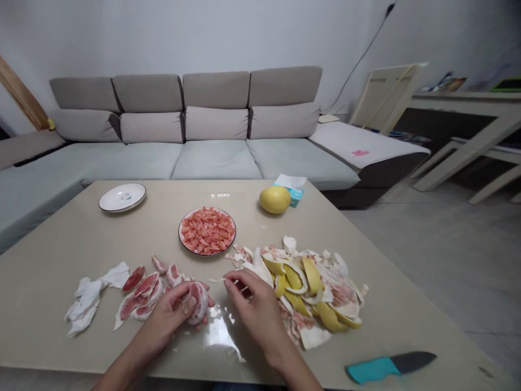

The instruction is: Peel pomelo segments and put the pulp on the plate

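Left hand (pixel 171 312) curled round peeled pink pomelo segment (pixel 198 303), fingers pressed into flesh. Right hand (pixel 252 304) just beside it, fingertips pinched on thin white membrane shred (pixel 222 280). Heap of yellow pomelo rind (pixel 309 288) touching right hand's far side, teal-handled black knife (pixel 386 366) further right. Round white plate of pink pulp chunks (pixel 207 231) ahead of both hands. Torn pink membrane pieces (pixel 140 290) left of left hand, all on glossy beige table (pixel 61 271).
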The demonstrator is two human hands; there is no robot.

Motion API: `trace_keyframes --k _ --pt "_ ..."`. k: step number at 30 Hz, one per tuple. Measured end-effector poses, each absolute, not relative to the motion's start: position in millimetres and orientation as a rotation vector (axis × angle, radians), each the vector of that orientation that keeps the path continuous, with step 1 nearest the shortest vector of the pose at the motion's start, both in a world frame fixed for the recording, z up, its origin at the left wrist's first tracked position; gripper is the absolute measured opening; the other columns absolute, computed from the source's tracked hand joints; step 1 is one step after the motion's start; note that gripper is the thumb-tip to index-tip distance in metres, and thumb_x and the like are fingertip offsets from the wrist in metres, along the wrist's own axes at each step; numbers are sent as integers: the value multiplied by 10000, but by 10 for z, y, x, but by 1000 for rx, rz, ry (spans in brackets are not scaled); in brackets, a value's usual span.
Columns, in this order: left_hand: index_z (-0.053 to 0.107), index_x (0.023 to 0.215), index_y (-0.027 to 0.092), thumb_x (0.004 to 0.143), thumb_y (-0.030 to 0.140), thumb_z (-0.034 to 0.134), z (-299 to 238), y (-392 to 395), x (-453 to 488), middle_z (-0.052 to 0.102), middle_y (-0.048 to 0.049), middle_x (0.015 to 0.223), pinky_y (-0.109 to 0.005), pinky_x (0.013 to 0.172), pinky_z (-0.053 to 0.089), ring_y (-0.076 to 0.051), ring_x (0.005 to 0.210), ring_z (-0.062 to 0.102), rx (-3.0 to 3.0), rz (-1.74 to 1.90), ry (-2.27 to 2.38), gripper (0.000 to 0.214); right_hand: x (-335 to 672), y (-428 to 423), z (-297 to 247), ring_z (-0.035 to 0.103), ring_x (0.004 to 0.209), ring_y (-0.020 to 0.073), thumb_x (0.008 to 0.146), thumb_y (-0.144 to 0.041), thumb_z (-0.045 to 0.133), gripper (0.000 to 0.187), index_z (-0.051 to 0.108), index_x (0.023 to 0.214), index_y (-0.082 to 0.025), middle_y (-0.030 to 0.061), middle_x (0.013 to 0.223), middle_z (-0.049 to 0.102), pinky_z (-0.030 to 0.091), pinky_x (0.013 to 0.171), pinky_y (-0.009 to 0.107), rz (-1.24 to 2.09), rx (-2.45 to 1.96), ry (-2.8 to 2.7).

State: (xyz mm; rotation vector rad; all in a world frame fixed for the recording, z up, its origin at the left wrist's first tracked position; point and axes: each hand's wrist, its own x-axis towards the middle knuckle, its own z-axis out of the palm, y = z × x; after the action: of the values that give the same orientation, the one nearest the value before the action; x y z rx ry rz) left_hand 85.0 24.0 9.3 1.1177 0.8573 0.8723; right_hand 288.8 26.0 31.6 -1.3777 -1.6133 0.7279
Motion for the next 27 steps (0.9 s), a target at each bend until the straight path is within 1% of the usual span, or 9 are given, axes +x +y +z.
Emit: trace_keyframes --k 3,5,6,8,11,16,20,23,27 --pt "664 1085 164 896 409 596 107 225 878 661 -66 873 -275 640 497 -166 717 596 1160 878 877 317 2753 178 387 648 714 138 826 -178 638 248 703 1060 -227 47 995 678 516 618 224 994 -1098 -1508" --pt "669 1057 168 889 400 610 110 210 909 648 -44 819 -266 635 494 -161 708 585 1150 888 864 293 2685 145 390 645 707 132 812 -165 653 179 731 964 -217 45 954 668 515 607 215 1007 -1025 -1490" --pt "672 1041 166 889 393 614 113 204 927 642 -36 792 -263 637 491 -157 698 585 1135 891 846 280 2663 134 384 642 710 136 819 -159 641 126 733 890 -207 42 908 661 512 608 216 976 -1016 -1490" --pt "676 1013 156 893 379 613 124 201 962 640 -33 765 -263 652 489 -148 679 589 1076 895 808 261 2640 115 377 633 714 144 845 -147 592 132 702 789 -193 37 826 643 505 613 222 903 -1013 -1500" --pt "669 1011 161 870 378 648 169 228 1000 656 -56 841 -257 626 492 -147 687 607 880 965 786 260 2658 86 398 615 705 149 860 -134 541 162 639 745 -194 27 767 634 491 637 236 816 -1026 -1543" --pt "660 1034 176 849 409 668 237 274 987 642 -62 952 -247 604 493 -136 690 624 637 1096 811 298 2826 134 380 613 704 163 879 -157 515 146 611 779 -202 28 766 657 481 650 252 698 -1160 -1580" --pt "662 1041 179 849 403 668 222 228 968 634 -78 979 -260 589 479 -154 710 623 671 1040 795 296 3012 279 234 642 860 217 862 -83 469 245 677 906 -204 70 892 706 479 777 319 442 -1403 -1741" --pt "654 1074 184 800 360 732 193 196 963 636 -81 975 -265 629 468 -163 756 606 796 1025 781 334 3081 352 175 636 846 243 843 -96 530 195 697 826 -196 91 881 705 466 752 328 303 -1625 -1893" --pt "649 1100 176 706 351 809 160 196 953 645 -42 825 -261 661 456 -160 716 593 998 1003 885 459 3073 367 198 609 790 232 833 -95 539 149 635 748 -173 97 869 647 448 697 311 169 -1757 -1885"
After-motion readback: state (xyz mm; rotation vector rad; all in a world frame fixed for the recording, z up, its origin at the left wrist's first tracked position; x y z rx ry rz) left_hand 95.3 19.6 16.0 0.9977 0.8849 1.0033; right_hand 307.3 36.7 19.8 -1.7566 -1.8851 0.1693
